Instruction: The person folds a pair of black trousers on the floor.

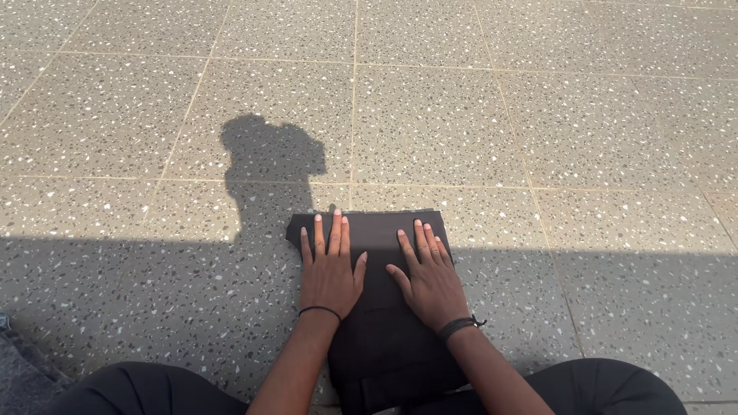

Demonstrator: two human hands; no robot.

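A dark cloth (384,307) lies folded on the floor (538,138), directly in front of the person, between the two knees. It makes a long rectangle that runs away from the body. Its far edge is straight and lies just past a tile joint, and its far left corner sticks out a little. The near part reaches down to the lap at the bottom edge of the view.

The left hand (330,273) rests flat on the far left part of the cloth, palm down, with the fingers stretched, close to each other and pointing away from the body. It grips nothing. A thin black band (319,310) sits around its wrist. The right hand (429,280) lies flat beside it on the right part of the cloth, also open, fingers slightly spread and leaning to the left. It holds nothing. A black cord (460,326) is around this wrist. The two thumbs are near but do not touch.

The floor is of grey speckled tiles with pale joints. The far part is in sunlight, the near part in shade. A shadow (269,165) of the person falls on the tiles beyond the left hand. Grey fabric (19,369) shows at the lower left edge.
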